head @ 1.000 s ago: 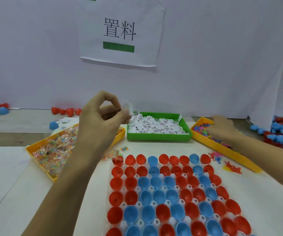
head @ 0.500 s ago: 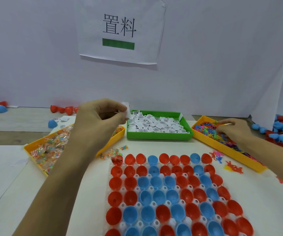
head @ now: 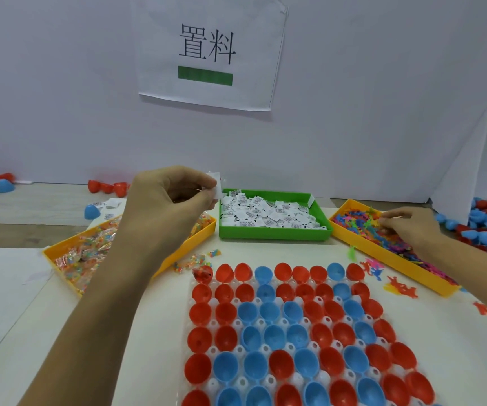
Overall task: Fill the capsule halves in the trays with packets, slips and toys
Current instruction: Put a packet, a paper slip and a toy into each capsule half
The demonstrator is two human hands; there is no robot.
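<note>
Left hand (head: 169, 200) pinches a slip (head: 216, 186) above the green bin (head: 274, 234), right fingers (head: 388, 219) pinch toys (head: 374, 227) right of it; risk: thin slip slipping out short of the capsule halves (head: 295, 332).

Red, blue capsule halves (head: 292, 332) upright (one filled)

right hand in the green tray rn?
No, the right hand is in the yellow tray of colourful toys at the right, picking among them, while the green tray of white slips sits untouched in the middle.
</note>
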